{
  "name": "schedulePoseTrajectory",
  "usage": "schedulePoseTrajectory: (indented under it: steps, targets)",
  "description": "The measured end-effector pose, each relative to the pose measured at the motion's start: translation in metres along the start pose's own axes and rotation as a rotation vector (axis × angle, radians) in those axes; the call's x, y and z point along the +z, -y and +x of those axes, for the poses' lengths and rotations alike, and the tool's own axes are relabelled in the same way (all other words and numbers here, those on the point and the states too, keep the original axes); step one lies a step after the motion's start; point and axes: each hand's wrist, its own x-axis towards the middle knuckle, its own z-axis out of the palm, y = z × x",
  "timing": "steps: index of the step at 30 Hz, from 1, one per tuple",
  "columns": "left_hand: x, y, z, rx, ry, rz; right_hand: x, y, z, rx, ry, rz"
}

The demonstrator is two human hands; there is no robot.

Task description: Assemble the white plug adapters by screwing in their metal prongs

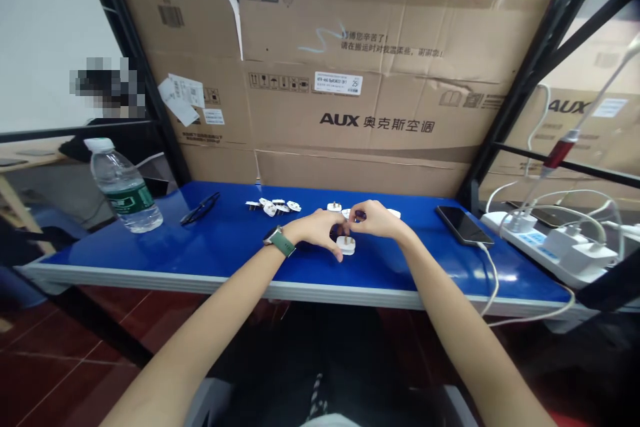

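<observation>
On the blue tabletop lies a white plug adapter with its metal prongs facing up. My left hand, with a green-strapped watch on the wrist, curves around its left side; thumb and fingers are apart, the thumb tip close to the adapter's edge. Just above the adapter, my right hand has its fingertips pinched together; what they hold, if anything, is too small to make out. A second white adapter stands behind my hands. Part of a white object shows behind my right hand.
Several white plugs lie in a group to the left. Glasses and a water bottle are farther left. On the right are a phone with a cable and a power strip. Cardboard walls the back. A person sits beyond, at left.
</observation>
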Motion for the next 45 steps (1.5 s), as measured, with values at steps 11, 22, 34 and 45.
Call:
schedulePoseTrajectory:
  steps: [11,22,34,45]
  targets:
    - [-0.023,0.02,-0.018,-0.141,-0.301,0.2,0.024,-0.001,0.016,0.011,0.053,-0.238]
    - [-0.021,0.024,-0.019,-0.123,-0.008,0.057,0.016,0.006,0.012,-0.058,-0.028,-0.193]
    - [-0.008,0.027,-0.009,-0.112,-0.058,0.114,-0.009,0.003,-0.002,-0.115,0.113,-0.097]
    - [-0.016,0.017,-0.016,-0.132,-0.173,0.133,0.004,-0.001,-0.009,-0.103,0.372,-0.138]
